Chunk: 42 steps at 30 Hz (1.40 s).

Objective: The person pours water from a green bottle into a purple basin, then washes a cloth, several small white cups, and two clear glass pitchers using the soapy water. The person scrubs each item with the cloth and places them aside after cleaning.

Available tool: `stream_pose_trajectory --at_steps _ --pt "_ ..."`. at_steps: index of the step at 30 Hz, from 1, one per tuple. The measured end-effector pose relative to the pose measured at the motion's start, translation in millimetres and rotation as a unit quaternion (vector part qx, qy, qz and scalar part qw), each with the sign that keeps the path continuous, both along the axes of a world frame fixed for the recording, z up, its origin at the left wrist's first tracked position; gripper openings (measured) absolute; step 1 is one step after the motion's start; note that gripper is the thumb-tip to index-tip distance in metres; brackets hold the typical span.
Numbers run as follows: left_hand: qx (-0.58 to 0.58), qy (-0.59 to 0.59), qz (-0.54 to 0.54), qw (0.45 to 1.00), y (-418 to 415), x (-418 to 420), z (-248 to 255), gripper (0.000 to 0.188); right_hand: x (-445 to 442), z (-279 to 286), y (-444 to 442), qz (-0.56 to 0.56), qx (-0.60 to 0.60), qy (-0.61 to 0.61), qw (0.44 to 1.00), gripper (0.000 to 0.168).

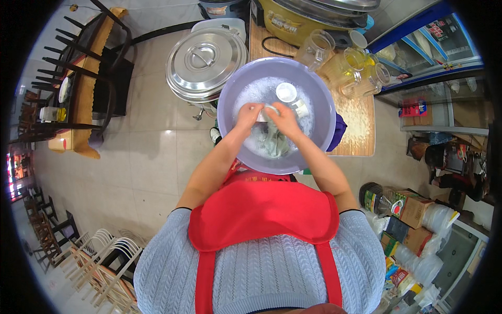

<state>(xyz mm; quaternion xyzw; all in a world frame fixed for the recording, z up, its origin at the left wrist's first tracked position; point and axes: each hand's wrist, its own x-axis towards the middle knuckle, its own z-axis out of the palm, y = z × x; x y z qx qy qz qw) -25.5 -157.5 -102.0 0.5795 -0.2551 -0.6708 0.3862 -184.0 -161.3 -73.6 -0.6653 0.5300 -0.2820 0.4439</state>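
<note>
Both my hands are over a lavender plastic basin (230, 84) of soapy water (255, 92). My left hand (248, 117) grips a small white cup (262, 116) by its left side. My right hand (286, 118) pinches a wet grey-green cloth (277, 142) against the cup's other side. The cloth's lower part trails into the suds, and my fingers hide much of the cup. Just beyond my right hand floats a round white cup (286, 92). A second white cup (301, 108) lies tilted in the foam beside it.
The basin rests partly on a wooden table (351, 135), with clear jugs (315, 49) and an olive-coloured cooker (298, 25) behind. A lidded steel pot (206, 62) stands left of it. A purple cloth (338, 132) hangs at the basin's right. Boxes (417, 208) and bottles crowd the right floor.
</note>
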Motion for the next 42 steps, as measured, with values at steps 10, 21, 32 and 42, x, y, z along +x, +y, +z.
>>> stream_pose_trajectory --at_steps 10,21,32,42 --pt "0.082 0.321 0.067 0.941 -8 1 19 0.035 -24 -52 -10 -0.127 0.021 0.232 0.964 0.031" --pt "0.035 0.122 0.037 0.991 -5 2 12 0.029 -24 -55 -17 -0.020 0.081 0.139 0.987 0.035" --pt "0.095 0.315 0.079 0.941 -5 5 16 0.034 -19 -32 -5 -0.099 0.030 0.210 0.972 0.035" --pt "0.020 0.368 0.049 0.928 -6 7 17 0.033 -19 -61 3 -0.011 0.014 0.288 0.957 0.039"
